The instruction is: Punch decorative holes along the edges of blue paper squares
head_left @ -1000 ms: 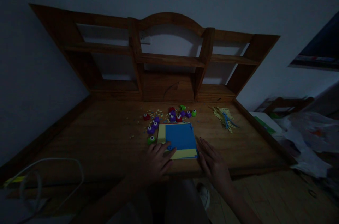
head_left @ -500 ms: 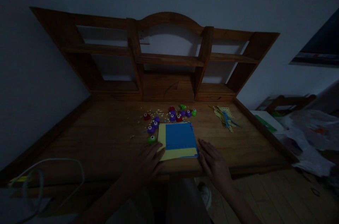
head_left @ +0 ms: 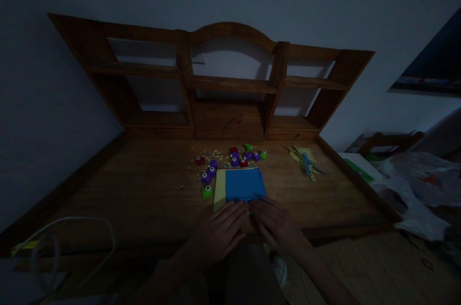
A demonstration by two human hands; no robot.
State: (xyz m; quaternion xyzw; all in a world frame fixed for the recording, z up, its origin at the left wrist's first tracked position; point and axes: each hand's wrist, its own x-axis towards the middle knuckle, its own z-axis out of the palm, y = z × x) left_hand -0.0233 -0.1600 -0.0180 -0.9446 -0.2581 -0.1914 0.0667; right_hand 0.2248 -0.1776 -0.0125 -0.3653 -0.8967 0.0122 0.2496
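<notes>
A blue sheet of paper (head_left: 245,184) lies on a larger yellow sheet (head_left: 220,187) near the desk's front edge. Across the near edge of these sheets rests my left hand (head_left: 220,230), fingers stretched out and flat. My right hand (head_left: 276,222) lies beside it, fingers also extended over the near right part of the paper. The fingertips of both hands almost meet, and they hide the lower strip of the sheets. Just left of the paper sit a green craft punch (head_left: 207,192) and a purple craft punch (head_left: 206,177). A red craft punch (head_left: 243,162) stands behind it.
Tiny punched paper bits (head_left: 215,153) are scattered around several more punches. Yellow perforated paper scraps and blue strips (head_left: 306,161) lie at the right. A wooden shelf unit (head_left: 230,85) rises at the back of the desk. At lower left loops a white cable (head_left: 79,219); plastic bags (head_left: 419,180) are at right.
Both hands have moved inward from the sides of the paper to its near edge. My left hand went right, my right hand went left. The view has tilted slightly.
</notes>
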